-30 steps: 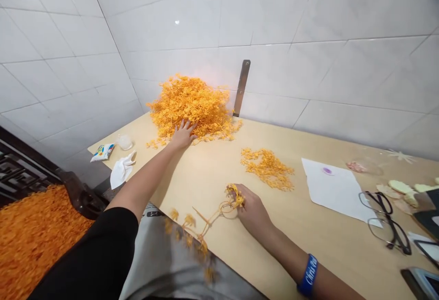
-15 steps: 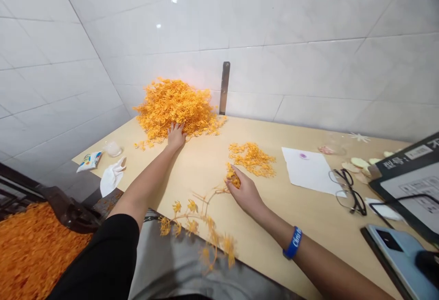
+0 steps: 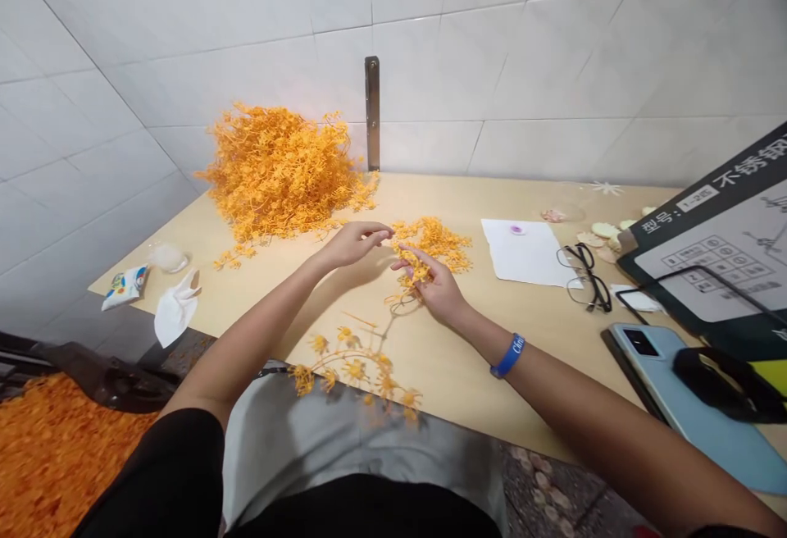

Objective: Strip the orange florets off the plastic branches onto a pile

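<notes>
My right hand [image 3: 441,290] is closed around a bunch of orange artificial flower sprigs [image 3: 416,266] above the table. A long curved orange sprig [image 3: 355,367] with several blossoms lies below it across the table's front edge, in front of my lap. Close to the bunch, my left hand [image 3: 353,244] reaches in from the left with thumb and fingers slightly apart, nothing visible between them. Its fingertips are beside the blossoms; whether they touch I cannot tell. Just behind the hands lies a small heap of orange sprigs [image 3: 446,244]. A large pile of them [image 3: 283,169] stands back left against the wall.
On the table [image 3: 424,366] are a white sheet [image 3: 529,255], glasses [image 3: 587,275], a light blue phone [image 3: 689,394] and a dark printed box [image 3: 719,267] at right. A tissue [image 3: 176,308] and a small packet [image 3: 125,286] lie left. Orange material [image 3: 61,456] fills the lower left.
My left hand has left the large pile and moved right, beside my right hand. My right hand still holds the orange bunch. The whole view has shifted slightly.
</notes>
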{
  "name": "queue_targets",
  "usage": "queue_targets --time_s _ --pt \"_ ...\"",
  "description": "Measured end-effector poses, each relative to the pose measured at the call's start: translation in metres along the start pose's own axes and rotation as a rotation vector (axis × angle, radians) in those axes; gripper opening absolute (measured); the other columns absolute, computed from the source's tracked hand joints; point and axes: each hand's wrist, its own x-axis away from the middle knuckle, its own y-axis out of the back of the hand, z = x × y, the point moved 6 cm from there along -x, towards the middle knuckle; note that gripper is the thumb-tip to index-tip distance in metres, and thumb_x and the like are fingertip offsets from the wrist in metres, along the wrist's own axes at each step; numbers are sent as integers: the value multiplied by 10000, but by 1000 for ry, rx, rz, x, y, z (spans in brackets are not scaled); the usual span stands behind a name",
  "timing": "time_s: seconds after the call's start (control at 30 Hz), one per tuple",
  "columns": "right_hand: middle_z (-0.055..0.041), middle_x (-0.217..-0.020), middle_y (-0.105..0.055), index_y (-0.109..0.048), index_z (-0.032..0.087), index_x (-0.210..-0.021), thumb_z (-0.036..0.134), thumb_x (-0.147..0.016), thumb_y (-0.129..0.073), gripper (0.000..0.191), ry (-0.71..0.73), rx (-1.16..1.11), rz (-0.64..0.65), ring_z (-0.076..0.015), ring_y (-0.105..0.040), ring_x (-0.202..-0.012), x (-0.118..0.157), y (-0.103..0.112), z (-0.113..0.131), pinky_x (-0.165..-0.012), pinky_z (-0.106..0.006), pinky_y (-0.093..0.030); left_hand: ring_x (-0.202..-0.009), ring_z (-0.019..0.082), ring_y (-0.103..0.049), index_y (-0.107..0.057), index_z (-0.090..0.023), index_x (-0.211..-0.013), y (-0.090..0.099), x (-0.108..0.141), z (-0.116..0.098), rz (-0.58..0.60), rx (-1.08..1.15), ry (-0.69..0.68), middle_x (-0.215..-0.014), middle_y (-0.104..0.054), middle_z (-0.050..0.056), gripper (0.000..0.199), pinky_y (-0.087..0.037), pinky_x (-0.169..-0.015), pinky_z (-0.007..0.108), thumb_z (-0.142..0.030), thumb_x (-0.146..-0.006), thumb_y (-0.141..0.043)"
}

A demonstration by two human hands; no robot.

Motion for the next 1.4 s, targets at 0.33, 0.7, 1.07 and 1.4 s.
queue_targets --time_s 0.33,0.7,1.07,1.4 --pt "-2 -750 -675 -558 222 -1161 556 -675 -753 621 -171 -362 -73 -91 -508 -489 -8 10 -11 -424 -201 -361 -723 140 -615 -559 -168 -1374 -69 -4 0 112 749 -30 -751 -691 37 739 -490 -808 330 -579 -774 -688" --pt "42 -497 -472 -535 187 -720 572 -899 -491 427 -61 89 17 -98 -429 -453 -5 -1 -4 -479 -241 -353 -551 112 -562 -625 -137 -683 -57 4 1 -155 618 94 -591 -624 15 377 -445 -572 231 -470 -854 -589" --pt "29 -544 -440 -507 181 -655 454 -946 -435 405 48 252 18 -104 -448 -531 8 -7 0 -543 -251 -349 -497 73 -476 -574 -165 -713 11 -6 31 -699 433 146 -629 -577 -12 297 -372 -496 196 -273 -951 -432" --pt "-20 -842 -665 -543 213 -996 525 -799 -653 384 -92 -237 -99 -72 -437 -501 -3 3 -5 -398 -202 -288 -1141 242 -628 -760 -158 -960 -36 -1 18 -273 389 100 -1140 -722 108 325 -441 -1023 352 -390 -891 -543"
